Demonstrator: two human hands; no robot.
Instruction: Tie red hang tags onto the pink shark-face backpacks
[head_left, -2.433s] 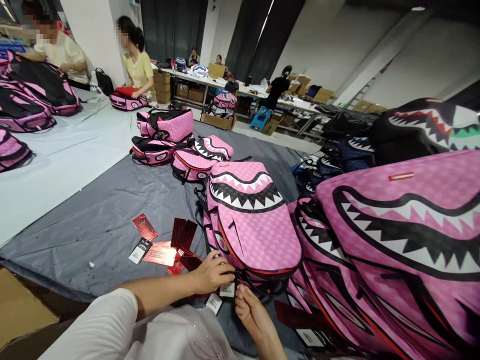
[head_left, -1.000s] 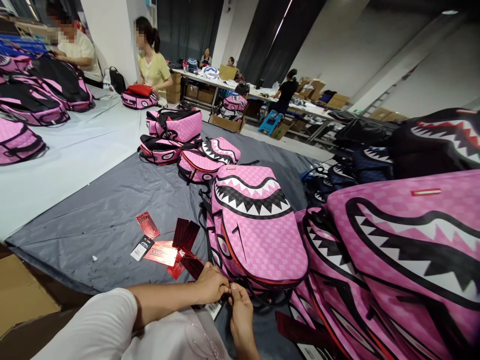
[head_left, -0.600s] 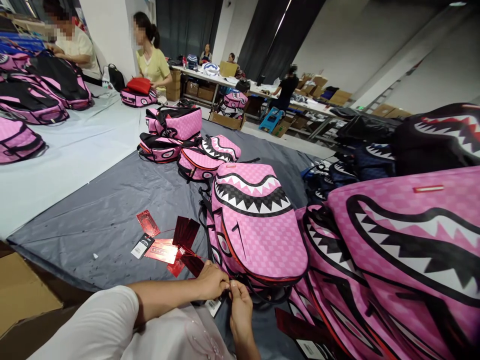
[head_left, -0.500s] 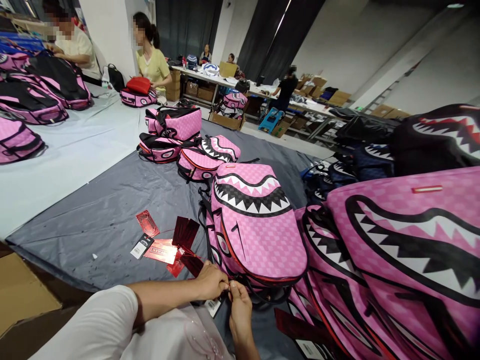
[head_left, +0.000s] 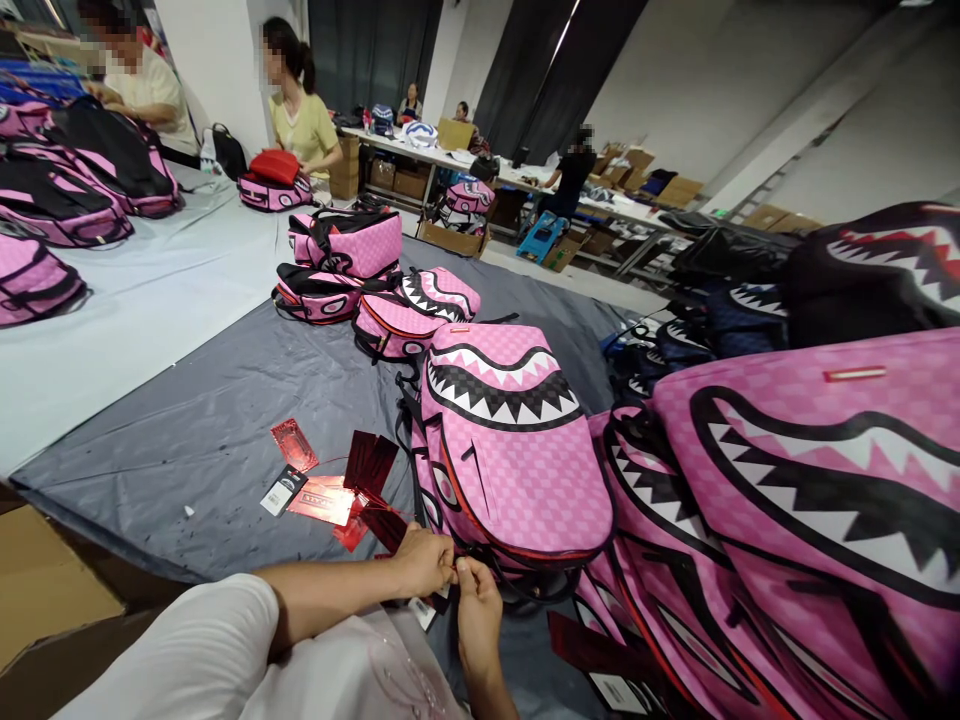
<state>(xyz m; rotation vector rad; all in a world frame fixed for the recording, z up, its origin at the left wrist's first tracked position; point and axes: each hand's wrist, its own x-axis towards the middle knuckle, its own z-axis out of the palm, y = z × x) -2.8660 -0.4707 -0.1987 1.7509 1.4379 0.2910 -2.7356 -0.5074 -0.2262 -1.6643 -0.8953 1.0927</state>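
A pink backpack [head_left: 517, 480] with a black-and-white shark-mouth print lies front up on the grey-covered table. At its near lower edge, my left hand [head_left: 426, 562] and my right hand [head_left: 480, 605] meet with fingers pinched together. What lies between the fingertips is too small to make out. Just below my left hand part of a white barcode tag [head_left: 424, 612] shows. Shiny red tags [head_left: 324, 500] are spread to the left of my left hand, with a black-and-white barcode tag [head_left: 283, 490] beside them.
More pink backpacks [head_left: 810, 450] are stacked close on my right, with a dark red tag [head_left: 581, 645] by them. Several pink bags [head_left: 352, 245] lie farther up the table. A cardboard box [head_left: 52, 580] stands at lower left. Co-workers [head_left: 300, 120] are at tables beyond.
Both hands stay together at the backpack's lower edge, with only slight shifts of the fingers. The bags and the spread tags lie as before.
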